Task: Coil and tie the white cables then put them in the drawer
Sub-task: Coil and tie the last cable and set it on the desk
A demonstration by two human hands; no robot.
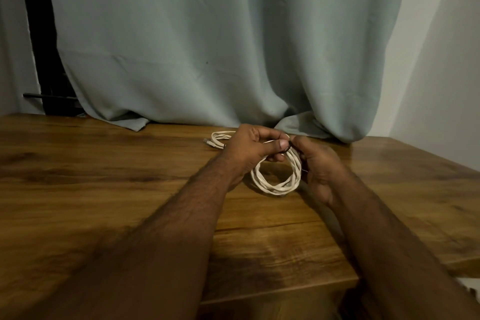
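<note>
Left hand [249,148] and right hand [318,163] both pinch the top of one coiled white cable [278,184]; a second cable [218,139] lies behind it on the counter [104,176]

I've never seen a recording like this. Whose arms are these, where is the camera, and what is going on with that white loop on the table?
There is no machine here: the arms belong to a person, and the single picture comes from a camera worn on their head, looking forward and down. That is why both forearms reach in from the bottom edge.

The left hand and the right hand both hold a coiled white cable at its top; its lower part hangs close to the wooden table. Between the fingertips there is a small dark thing, perhaps a tie, but it is too small to be sure.

Behind the left hand a second white cable lies on the table, partly hidden. A grey-green curtain hangs at the back, its hem resting on the table. No drawer shows.
</note>
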